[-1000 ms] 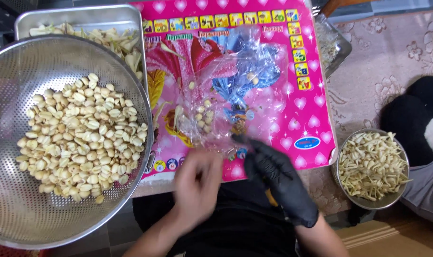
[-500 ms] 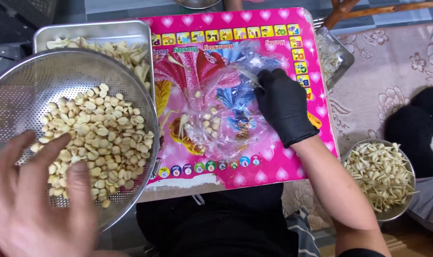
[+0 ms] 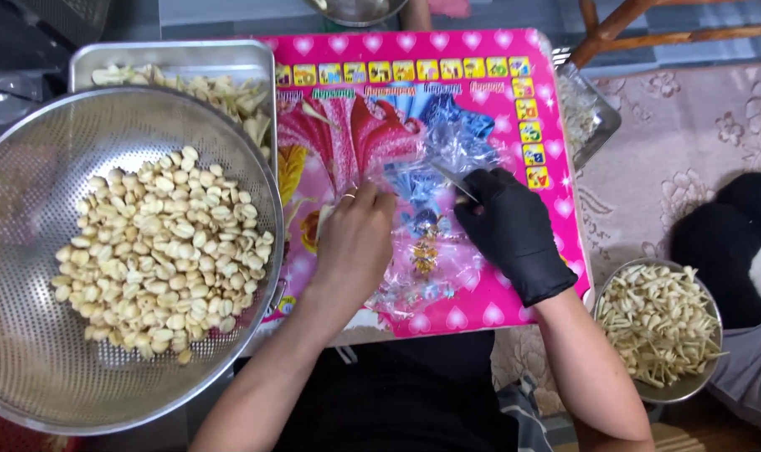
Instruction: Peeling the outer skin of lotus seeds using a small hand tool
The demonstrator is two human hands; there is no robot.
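My bare left hand [image 3: 357, 238] rests on a clear plastic bag [image 3: 435, 209] lying on a pink picture board [image 3: 414, 109], its fingers closed over something small that I cannot make out. My right hand [image 3: 508, 226], in a black glove, holds a small knife [image 3: 452, 180] whose blade points up and left over the bag. The two hands sit close together at the board's middle. A large metal colander [image 3: 29, 335] with several pale peeled seeds [image 3: 159, 251] stands just left of my left hand.
A metal tray [image 3: 171, 60] with pale husks lies behind the colander. A small metal bowl [image 3: 699, 385] of pale peelings sits at the lower right on a patterned mat. A clear container [image 3: 594, 117] lies at the board's right edge. A dark object lies far right.
My left hand has come from the lower left, near the colander, onto the bag. My gloved right hand has shifted slightly down, and the knife blade now shows.
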